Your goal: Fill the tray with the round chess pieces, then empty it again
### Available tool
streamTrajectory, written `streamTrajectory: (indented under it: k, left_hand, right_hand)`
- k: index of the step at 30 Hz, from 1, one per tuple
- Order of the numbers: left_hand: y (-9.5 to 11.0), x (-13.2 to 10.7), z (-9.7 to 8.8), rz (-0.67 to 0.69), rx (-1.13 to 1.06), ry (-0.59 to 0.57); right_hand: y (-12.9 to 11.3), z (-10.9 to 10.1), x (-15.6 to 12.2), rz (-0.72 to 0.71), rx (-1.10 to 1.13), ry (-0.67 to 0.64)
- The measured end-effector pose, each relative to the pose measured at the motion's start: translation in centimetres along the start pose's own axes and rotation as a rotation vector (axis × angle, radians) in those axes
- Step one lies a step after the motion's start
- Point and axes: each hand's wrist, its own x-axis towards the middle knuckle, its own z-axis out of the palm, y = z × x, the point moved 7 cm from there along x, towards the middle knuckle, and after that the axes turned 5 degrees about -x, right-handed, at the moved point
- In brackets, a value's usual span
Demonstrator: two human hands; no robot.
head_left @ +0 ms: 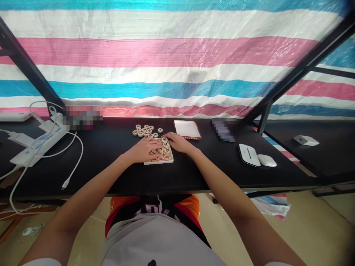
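Observation:
A shallow white box (158, 162) stands on the black desk, filled with round xiangqi pieces (167, 150) bearing red or black characters. My left hand (144, 149) lies over the left side of the box, its fingers stretched across the pieces and covering some of them. At the box's far right corner rests my right hand (179, 142), fingers extended to the left along the rim; its thumb is hard to make out. Just beyond the box, several loose xiangqi pieces (144, 130) lie in a cluster on the desk, one of them a little apart to the right.
An upturned box lid (187, 128) with a white inside lies behind my right hand. Farther right are a blurred dark object (222, 130), a white flat case (249, 154) and a white mouse (267, 160). A power strip (39, 142) with white cables occupies the left. Striped sheeting (166, 51) hangs behind.

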Motion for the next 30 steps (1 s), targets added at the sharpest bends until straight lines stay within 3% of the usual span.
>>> streamTrajectory:
  k: [13, 18, 21, 24, 27, 30]
  left_hand:
    - [0.6, 0.1, 0.1, 0.050, 0.024, -0.018]
    - [0.5, 0.1, -1.1, 0.027, 0.027, 0.064]
    - [-1.3, -0.7, -3.1, -0.063, 0.011, 0.158]
    - [-4.4, -2.1, -5.3, -0.237, -0.019, 0.222]
    - [-7.3, -3.6, -5.7, -0.412, -0.069, 0.119]
    - [-8.6, -4.4, -4.9, -0.492, -0.131, -0.004]
  right_hand:
    - [0.0, 0.0, 0.0, 0.003, -0.009, -0.004]
    - [0.0, 0.0, 0.0, 0.005, 0.000, -0.005]
    - [0.0, 0.0, 0.0, -0.001, 0.000, -0.011]
    - [-0.1, 0.0, 0.0, 0.004, -0.004, -0.020]
    - [-0.1, -0.1, 0.0, 0.007, -0.001, -0.022]
    - [-0.1, -0.1, 0.0, 0.004, -0.005, -0.019]
